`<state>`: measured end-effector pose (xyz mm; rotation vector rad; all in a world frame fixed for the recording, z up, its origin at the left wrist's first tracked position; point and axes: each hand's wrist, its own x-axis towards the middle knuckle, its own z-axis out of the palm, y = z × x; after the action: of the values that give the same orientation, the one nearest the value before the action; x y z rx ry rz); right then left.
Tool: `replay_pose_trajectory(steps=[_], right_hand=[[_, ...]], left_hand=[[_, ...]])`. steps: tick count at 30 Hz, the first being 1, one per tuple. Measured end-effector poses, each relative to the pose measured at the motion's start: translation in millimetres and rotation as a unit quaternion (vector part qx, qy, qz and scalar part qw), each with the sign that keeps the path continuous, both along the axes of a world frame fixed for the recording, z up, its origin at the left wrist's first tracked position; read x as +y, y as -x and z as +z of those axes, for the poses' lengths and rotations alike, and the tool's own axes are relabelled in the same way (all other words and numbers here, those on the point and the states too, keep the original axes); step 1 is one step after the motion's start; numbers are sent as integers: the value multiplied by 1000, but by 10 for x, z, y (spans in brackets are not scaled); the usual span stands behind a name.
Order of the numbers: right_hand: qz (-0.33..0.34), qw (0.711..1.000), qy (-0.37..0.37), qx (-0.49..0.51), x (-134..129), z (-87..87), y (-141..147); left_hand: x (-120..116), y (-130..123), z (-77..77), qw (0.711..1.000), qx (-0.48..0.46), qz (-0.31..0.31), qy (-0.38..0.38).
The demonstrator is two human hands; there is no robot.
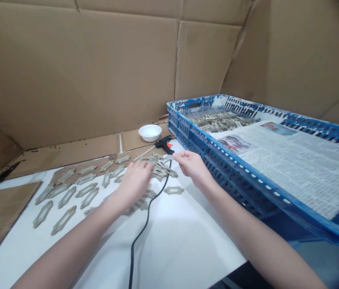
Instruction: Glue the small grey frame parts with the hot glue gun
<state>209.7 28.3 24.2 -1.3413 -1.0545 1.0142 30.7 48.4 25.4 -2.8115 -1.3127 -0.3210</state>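
My left hand [137,177] reaches palm down over the left side of a pile of small metal label frames [159,171]. Its fingers curl downward and look closed; what they grip, if anything, is hidden. To the right of the pile my right hand [192,165] pinches thumb and index finger together, just above the table. Anything between those fingertips is too small to make out. Right behind them lies a black glue gun [165,143] with an orange-red trigger and a pale glue stick. A single label frame [174,190] rests flat below the pile.
More label frames [67,196] lie spread across the white sheet on the left. A black cable [148,218] runs toward me. Behind stands a white bowl [150,133]. A blue crate [217,160] with metal pieces and newspaper [295,164] fills the right. Cardboard walls [97,72] enclose the table.
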Motion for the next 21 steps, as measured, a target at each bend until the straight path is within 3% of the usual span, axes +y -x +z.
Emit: replay_pose_trajectory(steps=[3, 7, 14, 19, 21], right_hand=[[9, 1000, 5, 4, -12, -4, 35], [7, 1000, -9, -24, -26, -25, 70], [18, 997, 0, -75, -22, -70, 101], [57, 991, -31, -118, -51, -77, 133], [76, 986, -48, -141, -74, -65, 152]], left_hand=[[159, 231, 90, 994, 97, 35, 30], [243, 384, 93, 988, 130, 70, 54], [158, 260, -42, 986, 135, 93, 35], [98, 242, 28, 980, 117, 159, -20], [56, 234, 76, 984, 76, 159, -16]])
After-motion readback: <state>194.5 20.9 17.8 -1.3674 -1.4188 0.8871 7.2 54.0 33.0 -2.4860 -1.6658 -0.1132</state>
